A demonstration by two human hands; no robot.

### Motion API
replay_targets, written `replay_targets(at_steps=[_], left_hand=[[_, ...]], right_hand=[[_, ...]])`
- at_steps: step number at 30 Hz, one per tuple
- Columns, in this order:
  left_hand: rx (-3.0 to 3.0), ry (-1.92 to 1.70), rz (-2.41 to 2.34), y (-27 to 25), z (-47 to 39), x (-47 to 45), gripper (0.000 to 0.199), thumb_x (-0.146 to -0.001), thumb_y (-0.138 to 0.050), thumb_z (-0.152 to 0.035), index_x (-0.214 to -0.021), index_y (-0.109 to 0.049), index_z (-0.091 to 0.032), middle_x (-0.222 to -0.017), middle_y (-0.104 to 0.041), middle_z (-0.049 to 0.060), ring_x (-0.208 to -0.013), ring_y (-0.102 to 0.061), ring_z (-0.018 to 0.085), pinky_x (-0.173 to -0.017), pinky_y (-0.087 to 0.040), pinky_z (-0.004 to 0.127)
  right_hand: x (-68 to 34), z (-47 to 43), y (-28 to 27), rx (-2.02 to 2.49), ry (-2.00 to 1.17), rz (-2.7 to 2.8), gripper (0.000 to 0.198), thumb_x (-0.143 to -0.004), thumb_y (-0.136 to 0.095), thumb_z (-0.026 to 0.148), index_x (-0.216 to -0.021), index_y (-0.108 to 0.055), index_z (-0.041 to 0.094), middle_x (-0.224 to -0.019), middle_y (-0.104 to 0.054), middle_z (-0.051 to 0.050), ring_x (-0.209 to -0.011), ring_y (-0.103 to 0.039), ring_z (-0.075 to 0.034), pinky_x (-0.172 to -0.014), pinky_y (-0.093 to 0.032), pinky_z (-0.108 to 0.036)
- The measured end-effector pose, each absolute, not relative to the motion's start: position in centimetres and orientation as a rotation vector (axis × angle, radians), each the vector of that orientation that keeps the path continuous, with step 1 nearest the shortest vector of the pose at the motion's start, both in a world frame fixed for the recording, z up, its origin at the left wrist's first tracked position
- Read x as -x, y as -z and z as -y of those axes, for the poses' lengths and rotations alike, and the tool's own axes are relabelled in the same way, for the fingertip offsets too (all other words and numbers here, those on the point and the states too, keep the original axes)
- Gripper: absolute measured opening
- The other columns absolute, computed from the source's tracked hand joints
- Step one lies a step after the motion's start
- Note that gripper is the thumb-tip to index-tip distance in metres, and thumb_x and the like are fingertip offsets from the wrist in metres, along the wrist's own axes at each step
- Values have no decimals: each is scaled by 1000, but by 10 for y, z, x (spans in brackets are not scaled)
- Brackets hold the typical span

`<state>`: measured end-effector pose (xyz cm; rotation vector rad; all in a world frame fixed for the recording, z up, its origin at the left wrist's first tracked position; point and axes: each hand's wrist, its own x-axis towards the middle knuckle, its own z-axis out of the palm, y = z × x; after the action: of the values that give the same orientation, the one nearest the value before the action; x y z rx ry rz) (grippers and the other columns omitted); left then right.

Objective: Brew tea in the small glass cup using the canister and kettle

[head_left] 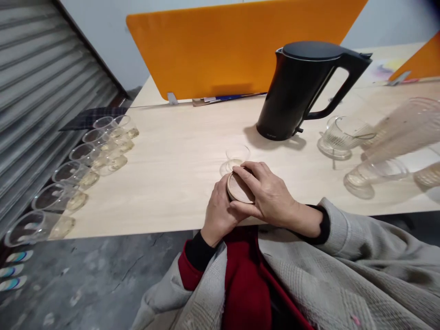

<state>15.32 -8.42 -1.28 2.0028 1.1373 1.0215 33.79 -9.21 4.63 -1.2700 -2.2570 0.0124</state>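
A small round jar with a pale lid, its top face tilted up toward me, is held between both hands at the table's front edge. My left hand wraps round its side. My right hand grips the rim of the lid, fingers over the far side and thumb on the near side. Most of the jar's body is hidden by my fingers. Just beyond them stands a clear plastic cup, partly covered by my right hand.
Several clear cups with a little pale liquid line the table's left edge. A black electric kettle stands at back right, before an orange divider. Right of it are a glass bowl and stacked plastic cups.
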Motion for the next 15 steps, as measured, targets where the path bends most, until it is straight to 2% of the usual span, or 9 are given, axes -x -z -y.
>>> replay_targets(at_steps=[2,5,11,15], left_hand=[[-1979,-1021,-1150,11,83,-155,98,-73,-93,-47,-152,-41,-22,-148,-62,17,-135,-63,37,-114,-54,56],[-1973,-1019,-1184,10,83,-157,98,-70,-94,-44,-151,-42,-23,-145,-64,17,-134,-65,37,-111,-55,56],[-1941,-1019,-1266,7,88,-161,98,-65,-99,-47,-144,-46,-24,-135,-68,12,-126,-69,36,-105,-59,52],[-1945,-1018,-1227,6,88,-160,99,-64,-100,-45,-145,-47,-25,-139,-66,12,-130,-66,35,-112,-54,52]], right_hand=[[-337,91,-43,1261,-16,2229,78,-97,-58,71,-151,-56,15,-137,-60,-22,-122,-57,-38,-101,-59,-59],[-336,90,-40,1260,-99,2174,73,-96,-61,68,-151,-57,20,-140,-60,-19,-124,-57,-36,-103,-58,-58],[-343,91,-56,1196,-339,1935,64,-101,-53,66,-151,-55,27,-139,-62,-13,-130,-60,-31,-111,-55,-53],[-377,94,-59,1348,-211,1721,64,-101,-47,64,-155,-52,28,-146,-58,-13,-136,-56,-34,-119,-46,-59]])
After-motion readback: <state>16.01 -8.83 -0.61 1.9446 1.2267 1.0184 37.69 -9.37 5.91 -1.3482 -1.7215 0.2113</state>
